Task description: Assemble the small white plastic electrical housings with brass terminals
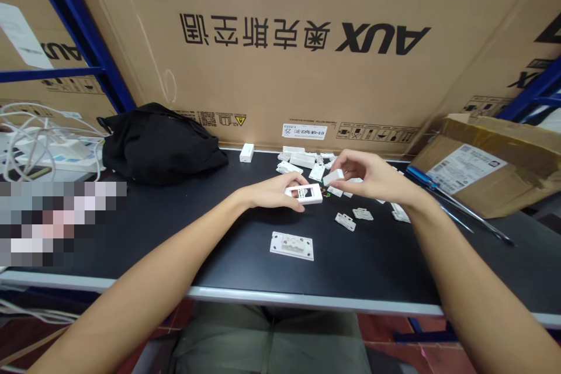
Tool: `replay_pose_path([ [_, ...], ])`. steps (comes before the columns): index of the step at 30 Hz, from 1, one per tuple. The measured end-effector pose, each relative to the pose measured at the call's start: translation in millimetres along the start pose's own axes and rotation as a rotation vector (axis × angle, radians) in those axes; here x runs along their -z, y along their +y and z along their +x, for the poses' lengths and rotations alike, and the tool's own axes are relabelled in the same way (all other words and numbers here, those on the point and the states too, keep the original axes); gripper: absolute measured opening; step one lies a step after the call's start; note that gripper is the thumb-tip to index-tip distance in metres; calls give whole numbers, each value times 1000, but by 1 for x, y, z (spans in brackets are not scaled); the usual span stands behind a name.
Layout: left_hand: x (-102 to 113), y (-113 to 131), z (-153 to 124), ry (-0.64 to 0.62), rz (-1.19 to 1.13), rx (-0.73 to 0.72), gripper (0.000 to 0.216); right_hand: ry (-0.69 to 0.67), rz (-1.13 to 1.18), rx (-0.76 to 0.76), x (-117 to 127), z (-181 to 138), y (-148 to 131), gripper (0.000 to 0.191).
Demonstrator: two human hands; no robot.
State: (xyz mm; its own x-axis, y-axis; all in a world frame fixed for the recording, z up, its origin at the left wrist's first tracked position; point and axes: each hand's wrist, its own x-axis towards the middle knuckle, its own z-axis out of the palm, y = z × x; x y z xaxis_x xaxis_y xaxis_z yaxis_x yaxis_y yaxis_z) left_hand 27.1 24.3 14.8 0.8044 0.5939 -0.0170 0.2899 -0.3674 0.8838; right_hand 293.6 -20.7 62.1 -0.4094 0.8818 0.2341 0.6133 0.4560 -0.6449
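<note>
My left hand (280,191) is closed around the edge of a white rectangular plastic frame (316,193) with an opening in its middle. To its right, my right hand (362,174) pinches a small white plastic block (333,176) between thumb and fingers. The block and the frame are close together but apart. On the black tabletop nearer to me lies a flat white plate (292,245) with holes and a raised centre. Two small white plastic pieces (346,221) lie below my right hand. Behind both hands is a pile of white plastic parts (302,158).
A small white box (246,152) stands at the back beside a black cloth bag (160,143). White cables (30,140) tangle at the left. Screwdrivers (460,204) lie at the right before a cardboard box (482,169). A large carton (263,82) walls off the back.
</note>
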Motion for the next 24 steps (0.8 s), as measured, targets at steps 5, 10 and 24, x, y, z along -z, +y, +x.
replay_pose_path([
  [5,0,-8,2,88,-88,-15,43,29,96,21,-2,-1,-5,28],
  [10,-4,-14,6,106,-237,-47,38,78,125,21,-6,0,-6,29],
  [24,-7,-17,13,104,-582,-52,38,122,9,86,-10,5,-7,29],
])
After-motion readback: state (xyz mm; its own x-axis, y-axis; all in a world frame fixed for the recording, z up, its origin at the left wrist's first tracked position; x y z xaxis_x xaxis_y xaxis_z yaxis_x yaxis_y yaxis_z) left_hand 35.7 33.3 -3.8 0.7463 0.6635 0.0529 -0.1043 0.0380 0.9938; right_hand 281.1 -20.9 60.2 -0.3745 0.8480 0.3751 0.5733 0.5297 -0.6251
